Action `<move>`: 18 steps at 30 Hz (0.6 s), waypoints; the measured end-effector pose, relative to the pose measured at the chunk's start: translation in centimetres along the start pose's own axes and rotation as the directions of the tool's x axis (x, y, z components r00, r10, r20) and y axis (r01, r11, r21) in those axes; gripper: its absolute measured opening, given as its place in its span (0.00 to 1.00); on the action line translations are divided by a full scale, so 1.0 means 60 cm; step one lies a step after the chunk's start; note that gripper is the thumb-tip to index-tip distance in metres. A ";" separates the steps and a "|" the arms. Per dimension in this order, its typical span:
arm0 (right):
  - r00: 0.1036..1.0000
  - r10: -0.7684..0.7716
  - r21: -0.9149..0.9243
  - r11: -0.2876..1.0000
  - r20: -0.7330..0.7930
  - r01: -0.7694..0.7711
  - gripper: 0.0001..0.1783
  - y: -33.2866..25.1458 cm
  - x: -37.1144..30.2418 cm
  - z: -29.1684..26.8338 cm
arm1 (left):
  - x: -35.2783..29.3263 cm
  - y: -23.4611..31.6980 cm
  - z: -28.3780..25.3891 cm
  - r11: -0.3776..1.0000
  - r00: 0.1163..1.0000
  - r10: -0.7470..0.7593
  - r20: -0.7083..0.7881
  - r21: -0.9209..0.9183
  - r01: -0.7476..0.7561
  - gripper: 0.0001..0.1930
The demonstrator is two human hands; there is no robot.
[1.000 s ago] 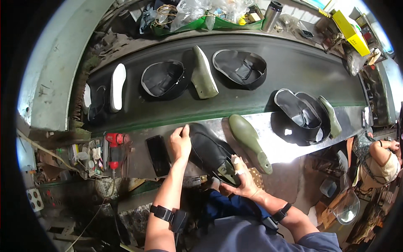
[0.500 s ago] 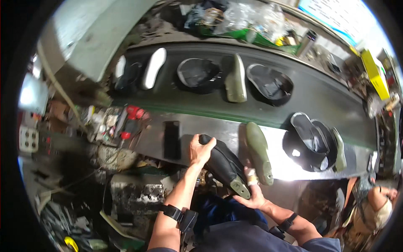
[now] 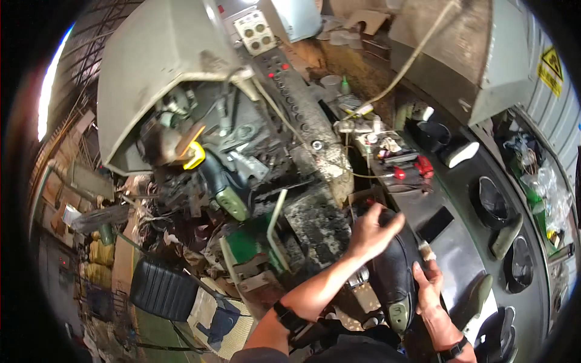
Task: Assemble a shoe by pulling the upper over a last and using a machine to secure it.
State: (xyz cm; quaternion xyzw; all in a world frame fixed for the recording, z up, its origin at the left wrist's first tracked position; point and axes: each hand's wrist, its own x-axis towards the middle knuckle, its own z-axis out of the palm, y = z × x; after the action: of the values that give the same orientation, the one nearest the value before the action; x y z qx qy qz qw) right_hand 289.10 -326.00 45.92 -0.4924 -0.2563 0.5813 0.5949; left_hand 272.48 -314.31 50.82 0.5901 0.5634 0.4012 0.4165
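Observation:
A black shoe upper [image 3: 387, 269] is stretched over a green shoe last [image 3: 399, 313], whose bare heel end points toward my body. My left hand [image 3: 370, 233] is closed over the toe end. My right hand [image 3: 428, 284] grips the shoe's right side, thumb against the black upper; a pale wrap covers one finger. Most of its fingers are hidden. Further left, a second black shoe [image 3: 216, 171] on a green last [image 3: 232, 204] sits in the machine [image 3: 163, 103], beside a yellow part [image 3: 194, 156].
A metal bench [image 3: 451, 248] on the right carries a dark phone [image 3: 436, 224] and a green last [image 3: 480, 295]. Beyond runs a dark conveyor belt [image 3: 463, 181] with black uppers [image 3: 493, 201] and another last [image 3: 507, 237]. A black chair [image 3: 163, 289] stands lower left.
My view has swung left, bringing the machine and its shoe into sight while the bench shifts right. Both hands still hold the shoe; the right has moved from its heel end to its side.

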 end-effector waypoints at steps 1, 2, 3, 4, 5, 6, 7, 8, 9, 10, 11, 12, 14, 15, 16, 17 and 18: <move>0.998 0.044 0.004 0.999 0.048 -0.045 0.28 0.006 0.008 0.040 | 0.008 -0.020 -0.055 0.993 0.996 -0.057 -0.068 -0.110 0.050 0.21; 0.992 0.091 -0.004 0.996 0.085 -0.091 0.27 0.014 0.014 0.065 | 0.002 -0.029 -0.108 0.932 0.980 -0.072 -0.186 -0.362 0.000 0.20; 0.985 0.097 0.092 0.990 0.143 -0.111 0.24 0.025 0.017 0.101 | 0.001 -0.040 -0.173 0.943 0.891 0.041 -0.452 -0.278 -0.184 0.19; 0.974 0.146 0.171 0.970 0.173 -0.175 0.19 0.032 0.016 0.139 | 0.007 -0.073 -0.250 0.896 0.560 0.427 -0.709 0.247 -0.370 0.24; 0.967 0.162 0.192 0.961 0.198 -0.200 0.18 0.035 0.014 0.180 | 0.015 -0.119 -0.328 0.884 0.359 0.468 -0.807 0.426 -0.194 0.33; 0.955 0.182 0.217 0.948 0.233 -0.233 0.16 0.042 0.012 0.223 | 0.015 -0.151 -0.390 0.935 0.274 0.318 -0.908 0.347 0.067 0.43; 0.935 0.217 0.236 0.929 0.280 -0.287 0.15 0.049 0.004 0.262 | 0.023 -0.177 -0.439 0.965 0.207 0.195 -0.959 0.225 0.132 0.49; 0.923 0.234 0.208 0.929 0.304 -0.304 0.19 0.049 -0.002 0.304 | 0.026 -0.178 -0.463 0.990 0.329 0.066 -0.942 0.103 0.095 0.54; 0.922 0.246 0.182 0.934 0.299 -0.308 0.23 0.067 0.003 0.332 | 0.030 -0.194 -0.475 0.980 0.385 0.113 -0.916 0.167 0.110 0.55; 0.920 0.258 0.156 0.937 0.296 -0.313 0.27 0.086 0.007 0.361 | 0.030 -0.211 -0.489 0.965 0.439 0.158 -0.884 0.233 0.122 0.56; 0.908 0.271 0.164 0.928 0.319 -0.334 0.37 0.086 -0.004 0.399 | 0.021 -0.233 -0.509 0.975 0.460 0.157 -0.874 0.211 0.069 0.57; 0.902 0.246 0.143 0.939 0.356 -0.312 0.45 0.096 0.007 0.409 | 0.018 -0.241 -0.504 0.968 0.481 0.151 -0.864 0.227 0.103 0.55; 0.945 0.240 0.104 0.958 0.224 -0.267 0.50 0.113 0.016 0.435 | -0.012 -0.259 -0.526 0.991 0.605 0.131 -0.786 0.081 -0.109 0.52; 0.950 0.238 0.103 0.959 0.202 -0.262 0.50 0.110 0.015 0.447 | -0.043 -0.248 -0.535 0.988 0.669 0.123 -0.733 0.029 -0.150 0.51; 0.943 0.248 0.084 0.959 0.221 -0.272 0.51 0.100 0.011 0.467 | -0.080 -0.247 -0.550 0.925 0.768 0.032 -0.639 -0.272 -0.265 0.51; 0.933 0.258 0.069 0.957 0.252 -0.283 0.52 0.099 0.006 0.491 | -0.122 -0.305 -0.584 0.978 0.824 0.099 -0.557 -0.098 -0.183 0.52; 0.935 0.253 0.073 0.958 0.248 -0.278 0.52 0.107 0.009 0.504 | -0.154 -0.316 -0.581 0.984 0.810 0.178 -0.559 0.119 -0.134 0.52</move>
State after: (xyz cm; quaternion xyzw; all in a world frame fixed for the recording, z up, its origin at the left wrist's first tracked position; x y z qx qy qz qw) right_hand 259.83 -317.80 51.70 -0.4176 -0.2248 0.7236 0.5015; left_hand 232.96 -321.79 44.40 0.5035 0.6255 0.5701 0.1737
